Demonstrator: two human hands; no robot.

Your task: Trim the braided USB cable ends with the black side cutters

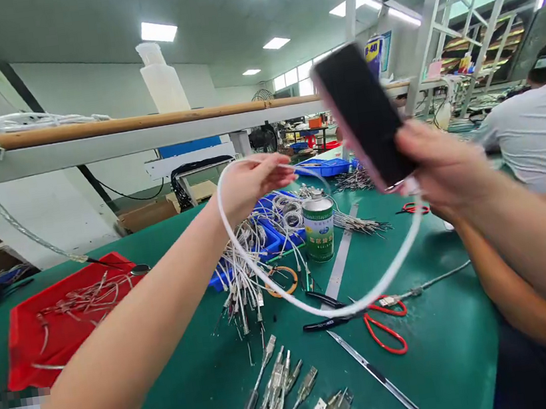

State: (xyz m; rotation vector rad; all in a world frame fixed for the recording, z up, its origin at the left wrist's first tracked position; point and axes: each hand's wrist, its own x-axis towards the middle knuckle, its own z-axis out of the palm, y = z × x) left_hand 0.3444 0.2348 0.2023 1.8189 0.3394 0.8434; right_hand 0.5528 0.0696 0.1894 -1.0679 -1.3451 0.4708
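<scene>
My right hand point(442, 155), blurred by motion, grips a smartphone point(364, 112) with a dark screen and a pink edge. A white cable point(312, 310) starts near the phone's lower end and hangs in a wide loop above the table. The far part of that loop crosses my left wrist and reaches the fingers of my left hand point(261, 174), which are curled together around it. Below the loop are a green and white can point(320, 228), black-handled pliers point(326, 323), red-handled scissors point(387, 330) and a slim craft knife point(376, 375).
USB cable ends point(287, 390) lie at the table's front. Blue trays point(272, 238) hold bundled white cables; a red tray point(18, 352) with loose cables stands left. A shelf point(118, 139) bearing a plastic bottle point(163, 81) spans the back. A co-worker point(519, 125) sits right.
</scene>
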